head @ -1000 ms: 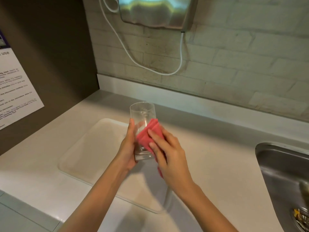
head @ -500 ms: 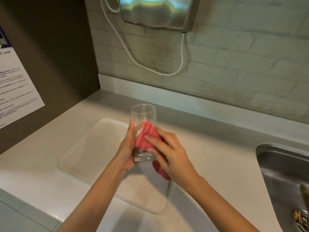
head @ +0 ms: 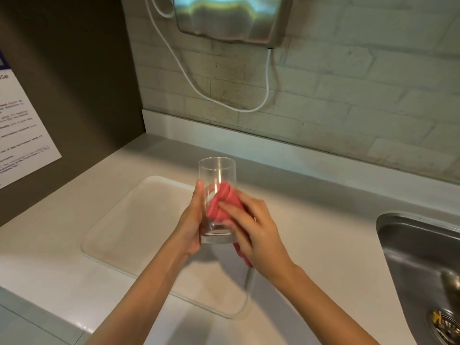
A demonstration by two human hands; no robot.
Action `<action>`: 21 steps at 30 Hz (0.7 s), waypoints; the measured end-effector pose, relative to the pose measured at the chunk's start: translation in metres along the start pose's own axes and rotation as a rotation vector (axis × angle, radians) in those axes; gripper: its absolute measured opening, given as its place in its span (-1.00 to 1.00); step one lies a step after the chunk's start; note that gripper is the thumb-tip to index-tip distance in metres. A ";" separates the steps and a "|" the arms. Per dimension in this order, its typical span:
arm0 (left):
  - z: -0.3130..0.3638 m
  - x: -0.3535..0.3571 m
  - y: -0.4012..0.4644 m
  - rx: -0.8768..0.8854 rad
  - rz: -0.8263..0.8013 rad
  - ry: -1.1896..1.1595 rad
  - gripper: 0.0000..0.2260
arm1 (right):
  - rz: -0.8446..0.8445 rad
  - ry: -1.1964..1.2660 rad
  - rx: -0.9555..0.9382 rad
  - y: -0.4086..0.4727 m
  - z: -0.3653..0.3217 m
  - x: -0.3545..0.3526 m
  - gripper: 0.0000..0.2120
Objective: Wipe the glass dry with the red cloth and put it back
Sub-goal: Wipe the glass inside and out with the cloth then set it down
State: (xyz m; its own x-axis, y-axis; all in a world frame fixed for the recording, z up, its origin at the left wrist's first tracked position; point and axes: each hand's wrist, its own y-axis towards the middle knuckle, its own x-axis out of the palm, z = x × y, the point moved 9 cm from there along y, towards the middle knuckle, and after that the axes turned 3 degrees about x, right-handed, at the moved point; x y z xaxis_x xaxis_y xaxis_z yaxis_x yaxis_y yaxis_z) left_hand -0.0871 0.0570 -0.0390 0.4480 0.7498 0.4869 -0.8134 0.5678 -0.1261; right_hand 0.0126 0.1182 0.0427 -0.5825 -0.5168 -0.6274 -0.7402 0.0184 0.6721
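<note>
A clear, tall drinking glass is held upright above the white tray. My left hand grips its lower left side and base. The red cloth is pressed against the right side of the glass by my right hand, whose fingers lie over it. A tail of the cloth hangs below my right palm. The lower part of the glass is partly hidden by both hands.
A steel sink with a drain strainer lies at the right. A metal wall unit with a white cable hangs on the brick wall behind. A printed notice is on the dark panel at the left.
My right hand has slid the cloth down and around the glass's right side, and the cloth's tail now hangs lower. The glass stays upright in my left hand.
</note>
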 end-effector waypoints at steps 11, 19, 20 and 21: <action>0.005 -0.008 0.008 -0.004 0.058 0.012 -0.47 | -0.020 -0.098 -0.076 -0.011 -0.019 0.013 -0.69; -0.004 0.015 0.002 -0.019 -0.013 0.008 -0.55 | 0.259 0.196 0.380 0.033 0.029 -0.019 -0.74; -0.004 0.015 0.002 -0.011 -0.009 -0.001 -0.56 | 0.236 0.125 0.321 0.035 0.023 -0.017 -0.74; -0.002 0.012 0.002 -0.004 0.006 -0.002 -0.56 | 0.196 0.062 0.248 0.032 0.017 -0.012 -0.73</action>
State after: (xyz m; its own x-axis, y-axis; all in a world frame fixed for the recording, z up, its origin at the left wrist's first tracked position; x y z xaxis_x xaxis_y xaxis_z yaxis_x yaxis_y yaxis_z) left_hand -0.0828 0.0683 -0.0350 0.4421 0.7529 0.4876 -0.8149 0.5643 -0.1324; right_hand -0.0100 0.1393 0.0656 -0.7060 -0.5336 -0.4656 -0.6799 0.3266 0.6566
